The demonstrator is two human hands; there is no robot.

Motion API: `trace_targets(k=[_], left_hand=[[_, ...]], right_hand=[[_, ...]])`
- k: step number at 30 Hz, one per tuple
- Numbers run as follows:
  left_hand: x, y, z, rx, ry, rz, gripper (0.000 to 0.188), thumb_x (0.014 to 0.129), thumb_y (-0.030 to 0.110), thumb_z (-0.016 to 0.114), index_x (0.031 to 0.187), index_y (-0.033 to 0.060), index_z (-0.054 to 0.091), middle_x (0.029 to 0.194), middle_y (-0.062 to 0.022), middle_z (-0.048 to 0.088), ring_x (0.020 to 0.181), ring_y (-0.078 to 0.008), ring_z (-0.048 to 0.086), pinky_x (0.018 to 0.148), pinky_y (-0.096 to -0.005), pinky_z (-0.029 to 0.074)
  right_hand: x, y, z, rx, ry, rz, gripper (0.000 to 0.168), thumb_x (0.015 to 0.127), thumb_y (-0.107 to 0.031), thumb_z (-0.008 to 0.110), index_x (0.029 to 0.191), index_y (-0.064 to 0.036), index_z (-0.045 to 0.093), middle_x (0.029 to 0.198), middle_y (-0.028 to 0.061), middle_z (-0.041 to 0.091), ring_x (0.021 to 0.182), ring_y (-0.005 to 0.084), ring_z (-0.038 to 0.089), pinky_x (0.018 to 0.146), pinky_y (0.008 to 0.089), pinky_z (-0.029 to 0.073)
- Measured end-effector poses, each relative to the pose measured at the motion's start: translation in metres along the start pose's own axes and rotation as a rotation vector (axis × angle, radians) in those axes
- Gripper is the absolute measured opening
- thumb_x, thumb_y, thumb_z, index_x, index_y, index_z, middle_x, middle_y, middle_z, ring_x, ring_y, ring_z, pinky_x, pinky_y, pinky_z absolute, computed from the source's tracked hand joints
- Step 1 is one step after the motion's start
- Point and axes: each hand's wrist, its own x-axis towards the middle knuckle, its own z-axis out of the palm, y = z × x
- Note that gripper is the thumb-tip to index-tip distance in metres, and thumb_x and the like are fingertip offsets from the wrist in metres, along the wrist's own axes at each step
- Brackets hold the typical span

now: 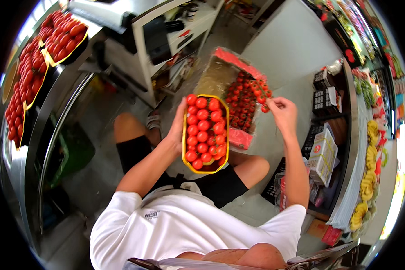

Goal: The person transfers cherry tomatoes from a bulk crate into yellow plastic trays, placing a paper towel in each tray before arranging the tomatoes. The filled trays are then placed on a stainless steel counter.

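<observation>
My left hand [178, 126] grips the left side of an octagonal tray [184, 158] with a yellow rim. Rows of red cherry tomatoes [202, 136] fill most of it, with a gap at its lower end. On the right, the fingertips of my right hand [279, 109] pinch a green-stemmed truss of cherry tomatoes [260, 92]. This truss hangs above the right edge of an open cardboard box [240, 137] with red end flaps. Inside the box lie more tomatoes on the vine [239, 104], partly hidden behind the tray. Clear plastic film lines the box.
Trays of oblong red tomatoes [30, 77] stand on the counter at left. A green bin [76, 148] is below. A white shelf unit [145, 50] stands ahead. To the right are black crates [324, 101], a white carton [322, 157] and bananas [368, 172] on a display.
</observation>
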Motion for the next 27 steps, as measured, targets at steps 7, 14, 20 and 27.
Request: trace_targets(k=[7,14,20,27], left_hand=[[-0.083,0.006,-0.036,0.091,-0.041,0.096,0.103,0.091,0.092,0.044,0.155,0.0115,0.054,0.149,-0.0162,0.064,0.132,-0.0340,0.067,0.117,-0.0544,0.051],[-0.079,0.001,-0.033,0.041,-0.077,0.211,0.105,0.092,0.093,0.041,0.155,0.0107,0.053,0.151,-0.0149,0.062,0.137,-0.0318,0.063,0.121,-0.0510,0.048],[-0.028,-0.008,-0.001,0.036,-0.113,0.337,0.106,0.090,0.095,0.040,0.149,0.0082,0.057,0.142,-0.0165,0.066,0.130,-0.0341,0.066,0.115,-0.0531,0.053],[-0.030,-0.008,0.001,0.006,-0.132,0.317,0.106,0.089,0.097,0.039,0.149,0.0114,0.057,0.144,-0.0154,0.065,0.128,-0.0327,0.068,0.114,-0.0528,0.055]], right_hand=[[-0.164,-0.175,0.057,-0.840,0.079,-0.956,0.016,0.079,-0.016,0.081,0.075,-0.012,0.067,0.073,0.0015,0.057,0.073,0.0172,0.058,0.065,0.0362,0.043],[-0.202,-0.191,0.085,-1.358,-0.141,-1.404,0.010,0.084,-0.024,0.072,0.083,-0.016,0.066,0.084,-0.0005,0.060,0.084,0.0177,0.059,0.068,0.0362,0.044],[-0.188,-0.140,0.088,-1.527,-0.216,-1.426,0.029,0.088,-0.023,0.063,0.102,0.001,0.072,0.105,0.0198,0.067,0.099,0.0342,0.064,0.085,0.0486,0.046],[-0.206,-0.143,0.079,-1.490,-0.173,-1.410,0.023,0.086,-0.020,0.060,0.088,-0.003,0.075,0.080,0.0111,0.063,0.077,0.0241,0.056,0.070,0.0408,0.037]])
